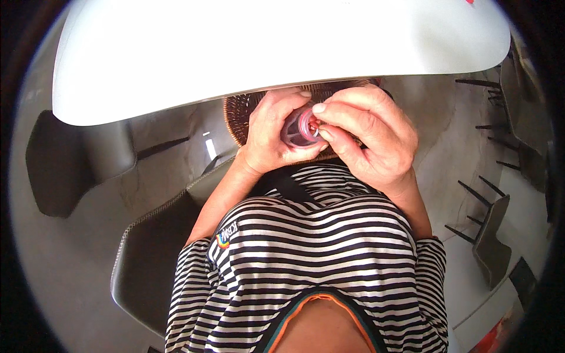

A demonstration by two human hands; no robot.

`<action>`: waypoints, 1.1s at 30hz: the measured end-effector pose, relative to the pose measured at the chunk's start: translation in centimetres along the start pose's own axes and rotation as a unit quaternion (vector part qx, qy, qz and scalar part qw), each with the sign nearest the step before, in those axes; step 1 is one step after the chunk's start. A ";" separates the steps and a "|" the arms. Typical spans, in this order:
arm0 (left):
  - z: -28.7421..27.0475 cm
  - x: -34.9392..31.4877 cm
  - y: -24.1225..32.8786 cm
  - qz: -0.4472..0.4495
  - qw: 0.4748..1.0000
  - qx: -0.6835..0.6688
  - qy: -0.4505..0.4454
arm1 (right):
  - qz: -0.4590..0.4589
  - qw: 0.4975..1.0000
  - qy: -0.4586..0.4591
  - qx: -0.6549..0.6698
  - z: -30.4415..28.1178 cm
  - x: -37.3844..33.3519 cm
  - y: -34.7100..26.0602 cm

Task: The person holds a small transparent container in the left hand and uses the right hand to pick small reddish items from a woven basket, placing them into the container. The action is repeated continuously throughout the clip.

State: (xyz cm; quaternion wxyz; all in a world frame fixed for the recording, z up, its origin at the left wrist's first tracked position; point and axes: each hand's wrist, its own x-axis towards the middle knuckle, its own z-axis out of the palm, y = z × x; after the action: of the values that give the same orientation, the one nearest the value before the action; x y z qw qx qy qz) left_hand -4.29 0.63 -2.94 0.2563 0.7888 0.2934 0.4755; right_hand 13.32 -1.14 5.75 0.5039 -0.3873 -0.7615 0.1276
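Observation:
My left hand [272,132] is wrapped around a small clear plastic bottle [296,128] with a pink rim, its mouth turned toward me. The thumb and forefinger of my right hand [369,136] pinch a tiny reddish piece [316,125] right at the bottle's mouth. Both hands are held close together above a brown woven basket [238,115], just under the edge of a large white table [247,47]. What lies in the basket is hidden by my hands.
I sit on a dark grey chair [150,259] in a striped shirt. Another dark chair [76,159] stands at the left under the table. More chairs with black legs [491,229] stand at the right on the grey floor.

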 end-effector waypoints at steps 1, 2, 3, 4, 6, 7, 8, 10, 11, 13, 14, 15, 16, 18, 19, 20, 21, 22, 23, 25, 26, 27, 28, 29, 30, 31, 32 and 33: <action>-0.1 -0.1 0.0 -0.001 1.000 0.003 0.002 | 0.023 1.000 0.006 -0.005 0.0 -0.2 -0.1; -0.1 -0.2 0.0 -0.003 1.000 0.005 0.005 | 0.046 0.999 0.011 -0.010 -0.3 -0.5 -0.2; -0.2 -0.4 -0.1 -0.004 1.000 0.008 0.007 | 0.069 0.997 0.016 -0.016 -0.6 -0.9 -0.1; -0.3 -0.7 -0.4 -0.014 1.000 -0.004 -0.003 | 0.052 0.998 0.016 -0.039 -0.9 -1.1 0.6; -0.4 -0.7 -0.4 -0.018 1.000 -0.010 0.003 | 0.133 0.987 -0.017 -0.090 -0.7 -2.7 2.2; -0.3 -0.6 -0.4 -0.017 1.000 -0.016 0.005 | 0.155 0.979 -0.048 -0.123 -0.3 -3.6 3.8; -0.3 -0.4 -0.2 -0.012 1.000 -0.010 0.013 | 0.164 0.970 -0.100 -0.148 0.2 -4.8 5.3; -0.3 -0.3 -0.1 -0.006 1.000 -0.003 0.008 | 0.146 0.949 -0.193 -0.202 1.5 -7.0 8.0; -0.3 -0.3 -0.2 -0.004 1.000 0.003 0.005 | 0.132 0.944 -0.203 -0.225 2.2 -7.4 8.7; -0.2 -0.7 -0.7 0.000 1.000 -0.010 0.008 | 0.104 0.931 -0.223 -0.271 3.6 -7.9 9.6; -0.2 -0.7 -0.8 0.002 1.000 -0.015 0.011 | 0.122 0.925 -0.233 -0.272 4.1 -8.5 10.1; -0.2 -0.7 -0.7 -0.004 1.000 -0.020 0.007 | 0.117 0.931 -0.224 -0.265 4.4 -9.4 10.3; -0.3 -0.7 -0.6 -0.011 1.000 -0.023 0.004 | 0.110 0.936 -0.216 -0.256 4.8 -9.7 10.3; -0.4 -0.5 -0.4 -0.013 1.000 -0.012 -0.010 | 0.139 0.932 -0.215 -0.257 4.7 -10.4 9.5; -0.4 -0.6 -0.3 -0.010 1.000 -0.011 -0.009 | 0.144 0.924 -0.250 -0.251 4.1 -10.2 8.7; -0.4 -0.7 -0.3 -0.007 1.000 -0.013 -0.008 | 0.150 0.915 -0.283 -0.246 3.2 -10.0 7.9; -0.3 -0.8 -0.3 -0.004 1.000 -0.015 -0.008 | 0.156 0.904 -0.316 -0.242 2.6 -10.1 7.5; -0.3 -0.7 -0.5 -0.006 1.000 -0.015 0.003 | 0.123 0.918 -0.292 -0.237 2.4 -10.5 7.4; -0.2 -0.8 -0.7 -0.007 1.000 -0.022 0.005 | 0.113 0.919 -0.299 -0.232 2.2 -10.7 7.2; -0.2 -1.0 -1.0 -0.009 0.999 -0.033 0.009 | 0.092 0.920 -0.311 -0.220 1.8 -10.4 6.6; -0.3 -0.7 -0.6 -0.010 1.000 -0.024 0.010 | 0.076 0.923 -0.299 -0.229 1.8 -10.3 6.7; -0.1 -0.6 -0.5 -0.009 1.000 -0.022 0.006 | 0.071 0.929 -0.291 -0.219 1.6 -10.1 6.6; -0.2 -0.6 -0.5 -0.008 1.000 -0.018 0.002 | 0.064 0.935 -0.281 -0.209 1.3 -9.5 6.4; -0.3 -0.6 -0.5 -0.007 1.000 -0.013 -0.002 | 0.057 0.940 -0.272 -0.198 1.0 -8.8 6.2; -0.3 -0.6 -0.6 -0.007 1.000 -0.016 0.000 | 0.069 0.957 -0.224 -0.170 0.8 -7.8 5.6; -0.2 -0.6 -0.6 -0.004 1.000 -0.013 -0.001 | 0.080 0.971 -0.170 -0.146 0.4 -6.7 4.9; -0.2 -0.6 -0.6 -0.006 1.000 -0.011 0.000 | 0.092 0.981 -0.117 -0.122 0.0 -5.6 4.1; -0.2 -0.5 -0.5 -0.007 1.000 -0.009 0.001 | 0.103 0.988 -0.063 -0.097 -0.4 -4.6 3.3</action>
State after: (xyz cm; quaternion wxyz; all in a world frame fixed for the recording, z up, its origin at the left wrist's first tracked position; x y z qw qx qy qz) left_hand -4.81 0.63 -3.51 0.2663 0.7841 0.2949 0.4768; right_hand 16.05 -2.31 0.99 0.3991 -0.5021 -0.7563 0.1289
